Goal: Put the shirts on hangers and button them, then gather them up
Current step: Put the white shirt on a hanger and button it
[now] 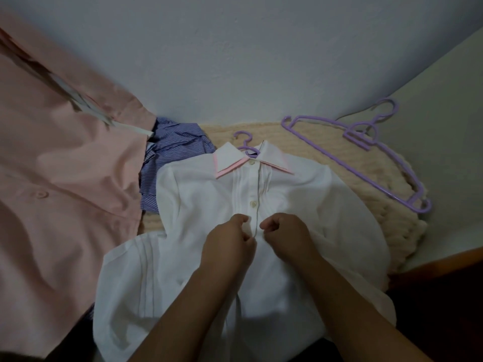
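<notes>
A white shirt [209,194] with a pink-edged collar lies face up in front of me on a purple hanger [245,142], whose hook pokes out above the collar. Two buttons along its front placket show as fastened. My left hand [230,239] pinches the left edge of the placket just below them. Right beside it, my right hand [285,231] pinches the right edge, fingers curled. A pink shirt [57,178] spreads across the left. A blue striped shirt [172,147] is bunched between the pink and white ones.
Two empty purple hangers [366,142] lie at the back right on a cream knitted blanket [392,212]. A pale wall stands close behind. A wooden edge [444,262] shows at the right.
</notes>
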{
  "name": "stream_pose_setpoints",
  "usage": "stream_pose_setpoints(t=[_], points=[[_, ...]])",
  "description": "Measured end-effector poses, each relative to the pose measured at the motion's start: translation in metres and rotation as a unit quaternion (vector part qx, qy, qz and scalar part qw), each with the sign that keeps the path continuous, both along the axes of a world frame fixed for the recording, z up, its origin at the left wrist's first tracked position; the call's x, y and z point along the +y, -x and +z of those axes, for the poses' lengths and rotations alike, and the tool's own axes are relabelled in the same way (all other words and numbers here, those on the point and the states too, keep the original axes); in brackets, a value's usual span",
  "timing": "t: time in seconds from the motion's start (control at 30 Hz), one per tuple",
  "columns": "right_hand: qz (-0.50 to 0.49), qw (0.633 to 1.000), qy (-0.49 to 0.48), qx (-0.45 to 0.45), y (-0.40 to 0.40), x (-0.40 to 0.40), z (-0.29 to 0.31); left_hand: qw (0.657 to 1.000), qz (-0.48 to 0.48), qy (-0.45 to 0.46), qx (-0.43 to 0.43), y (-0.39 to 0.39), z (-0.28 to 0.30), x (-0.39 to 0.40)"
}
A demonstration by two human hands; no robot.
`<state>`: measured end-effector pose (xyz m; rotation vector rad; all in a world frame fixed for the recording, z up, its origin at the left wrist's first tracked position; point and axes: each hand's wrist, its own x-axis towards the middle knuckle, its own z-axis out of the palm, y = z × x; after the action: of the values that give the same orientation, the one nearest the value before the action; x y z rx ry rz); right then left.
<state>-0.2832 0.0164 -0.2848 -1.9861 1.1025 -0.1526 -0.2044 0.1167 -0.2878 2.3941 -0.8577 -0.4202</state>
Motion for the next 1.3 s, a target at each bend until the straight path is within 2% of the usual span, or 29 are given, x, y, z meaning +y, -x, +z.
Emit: stream_pose_setpoints(t=[0.1,0.27,0.4,0.47,0.7,0.77,0.93,1.03,1.13,1.3], points=[[-0.014,1.0,-0.015,-0.004,-0.004,0.005,0.001,1.0,-0.01,0.003,-0.005,-0.004,0.002,-0.003],[-0.117,0.979,-0.143,-0.086,-0.006,0.016,0.0,0.981,0.092,0.102,0.135,-0.003,0.0,0.003],[-0.16,0.954,-0.21,-0.143,-0.001,0.021,-0.002,0.923,0.163,0.188,0.292,0.008,-0.012,0.014],[-0.156,0.95,-0.219,-0.161,0.002,0.024,-0.002,0.901,0.185,0.214,0.33,0.012,-0.016,0.019],[-0.105,0.954,-0.213,-0.184,0.006,0.028,-0.008,0.888,0.174,0.246,0.347,0.019,-0.022,0.024],[-0.079,0.962,-0.184,-0.185,0.006,0.027,-0.013,0.889,0.172,0.255,0.34,0.018,-0.024,0.026],[0.062,0.988,-0.04,-0.132,0.012,0.027,-0.014,0.895,0.147,0.268,0.326,0.018,-0.024,0.028],[0.101,0.989,-0.022,-0.105,0.013,0.024,-0.011,0.887,0.145,0.276,0.341,0.017,-0.022,0.026],[0.079,0.992,-0.045,-0.086,0.014,0.02,-0.01,0.888,0.137,0.268,0.347,0.016,-0.02,0.023],[0.003,0.988,-0.117,-0.105,0.013,0.02,-0.011,0.893,0.133,0.263,0.34,0.016,-0.024,0.02]])
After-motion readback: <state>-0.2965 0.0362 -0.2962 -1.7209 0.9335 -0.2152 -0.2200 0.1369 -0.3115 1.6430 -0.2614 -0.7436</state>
